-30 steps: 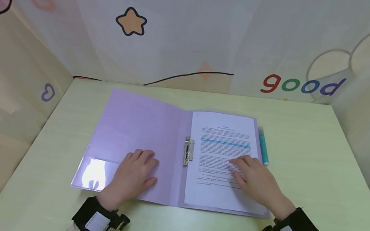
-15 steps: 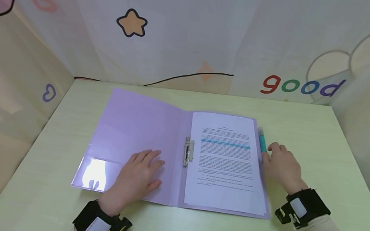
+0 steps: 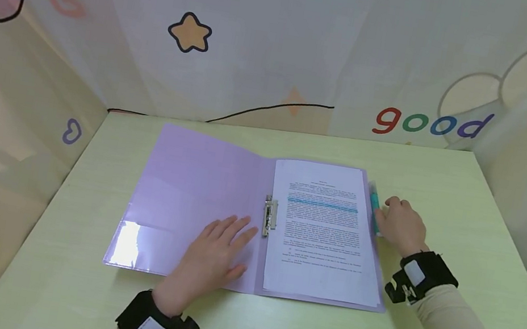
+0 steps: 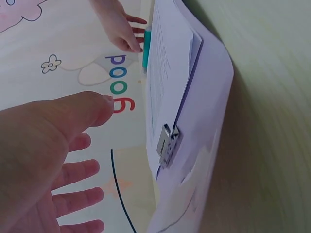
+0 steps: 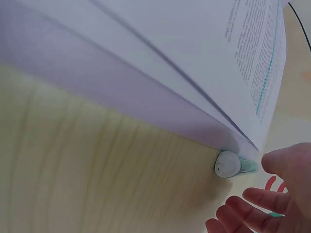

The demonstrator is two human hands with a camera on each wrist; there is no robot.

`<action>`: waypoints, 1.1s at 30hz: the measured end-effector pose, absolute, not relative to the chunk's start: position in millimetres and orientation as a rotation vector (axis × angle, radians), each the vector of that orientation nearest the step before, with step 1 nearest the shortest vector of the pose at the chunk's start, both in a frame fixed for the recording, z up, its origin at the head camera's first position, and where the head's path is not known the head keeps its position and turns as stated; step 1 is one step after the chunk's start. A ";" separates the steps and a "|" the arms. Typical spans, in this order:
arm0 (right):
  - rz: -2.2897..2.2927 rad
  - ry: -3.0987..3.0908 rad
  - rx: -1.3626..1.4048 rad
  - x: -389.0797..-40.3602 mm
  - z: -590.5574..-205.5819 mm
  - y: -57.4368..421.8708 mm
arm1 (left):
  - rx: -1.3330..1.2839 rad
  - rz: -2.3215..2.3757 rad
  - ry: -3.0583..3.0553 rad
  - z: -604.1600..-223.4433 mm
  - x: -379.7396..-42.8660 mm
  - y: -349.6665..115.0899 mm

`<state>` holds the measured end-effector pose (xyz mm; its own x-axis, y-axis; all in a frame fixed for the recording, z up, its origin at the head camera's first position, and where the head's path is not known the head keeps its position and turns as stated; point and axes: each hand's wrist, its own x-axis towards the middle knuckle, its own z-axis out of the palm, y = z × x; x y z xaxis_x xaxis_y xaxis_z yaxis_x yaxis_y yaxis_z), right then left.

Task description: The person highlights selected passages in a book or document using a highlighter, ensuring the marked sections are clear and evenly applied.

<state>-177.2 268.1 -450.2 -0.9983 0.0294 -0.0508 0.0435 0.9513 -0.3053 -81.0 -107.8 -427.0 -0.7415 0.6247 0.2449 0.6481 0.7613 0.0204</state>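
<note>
A light purple folder (image 3: 204,178) lies opened out, with printed sheets (image 3: 312,281) on its right side beside a metal clip (image 3: 268,217) at the spine. One text line on the top sheet carries a teal highlight (image 3: 322,205). My left hand (image 3: 212,254), fingers straight and spread, is over the lower part of the folder's left cover. Along the folder's right edge lies a teal marker (image 3: 374,199). My right hand (image 3: 402,227) is right beside it, thumb overlapping its barrel in the head view. The right wrist view shows the fingers loosely spread around the marker (image 5: 245,166).
Everything lies on a pale wood-grain table (image 3: 457,218). A printed curtain (image 3: 272,45) with a star and the word "good" stands behind it and along both sides. Black camera straps (image 3: 427,277) sit on both wrists.
My right hand has left the page and moved right to the marker, coming slightly closer to it. My left hand has slid right across the cover toward the spine.
</note>
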 end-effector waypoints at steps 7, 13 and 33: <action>-0.477 3.027 0.141 -187.2 -451.2 263.3 | -1.068 -0.152 -2.699 -430.8 -77.7 -93.3; -0.485 3.009 0.185 -192.0 -452.3 258.8 | -1.076 -0.133 -2.742 -433.3 -75.2 -83.4; -0.426 3.072 0.214 -188.6 -450.9 255.0 | -1.131 -0.116 -2.691 -437.8 -72.2 -57.6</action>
<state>-188.6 255.0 -450.9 -0.9900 0.1315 -0.0513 0.1405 0.9530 -0.2684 -72.2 -57.6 -437.8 -0.6796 0.6959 0.2320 0.7133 0.7008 -0.0127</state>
